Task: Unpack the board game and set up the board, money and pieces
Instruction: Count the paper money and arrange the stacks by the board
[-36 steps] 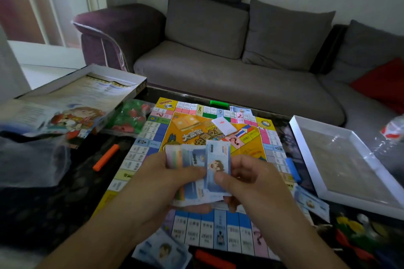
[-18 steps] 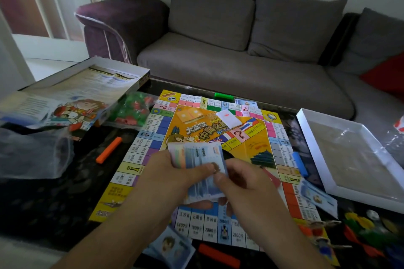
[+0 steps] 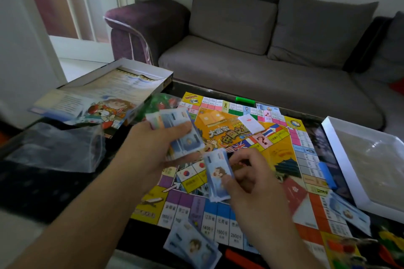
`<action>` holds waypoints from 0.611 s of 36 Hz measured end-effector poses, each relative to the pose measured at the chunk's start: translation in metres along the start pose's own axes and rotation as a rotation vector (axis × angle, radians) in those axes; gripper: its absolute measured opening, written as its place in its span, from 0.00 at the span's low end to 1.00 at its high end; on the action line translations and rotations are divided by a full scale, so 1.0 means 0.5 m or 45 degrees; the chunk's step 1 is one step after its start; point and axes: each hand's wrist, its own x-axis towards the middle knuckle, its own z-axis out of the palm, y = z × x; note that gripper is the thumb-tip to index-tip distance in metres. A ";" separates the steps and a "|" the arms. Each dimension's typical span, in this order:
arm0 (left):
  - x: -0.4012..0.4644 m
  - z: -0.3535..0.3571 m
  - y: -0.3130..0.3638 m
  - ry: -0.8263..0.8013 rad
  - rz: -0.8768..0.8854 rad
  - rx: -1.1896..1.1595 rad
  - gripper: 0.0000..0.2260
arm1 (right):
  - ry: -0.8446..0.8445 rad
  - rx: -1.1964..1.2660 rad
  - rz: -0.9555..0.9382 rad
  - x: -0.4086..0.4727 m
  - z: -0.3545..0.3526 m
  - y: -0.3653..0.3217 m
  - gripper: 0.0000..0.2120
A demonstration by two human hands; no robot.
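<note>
Two hands work above the dark glossy worktop (image 3: 54,192): the left hand (image 3: 150,146) grips a fanned stack of pale blue paper notes (image 3: 179,135), the right hand (image 3: 251,183) pinches one cartoon-faced note (image 3: 218,177). Beneath them lies one glossy square board (image 3: 284,155), yellow-centred. At three o'clock sits one white box tray (image 3: 332,137).

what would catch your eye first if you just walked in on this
The bright yellow game board spread on the dark table, in front of the grey sofa. Above it, the left hand holds a wad of play money while the right hand pinches a blue note.
</note>
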 end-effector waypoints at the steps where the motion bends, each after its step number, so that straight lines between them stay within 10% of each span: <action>1: 0.007 -0.012 0.010 0.016 0.002 -0.014 0.10 | -0.041 -0.013 -0.026 0.004 0.024 -0.005 0.10; 15: 0.040 -0.119 0.094 0.103 -0.044 -0.188 0.17 | -0.381 -0.185 -0.239 0.066 0.360 -0.082 0.05; 22: 0.046 -0.126 0.090 0.030 -0.025 -0.238 0.21 | -0.332 -0.733 -0.741 0.053 0.388 -0.067 0.04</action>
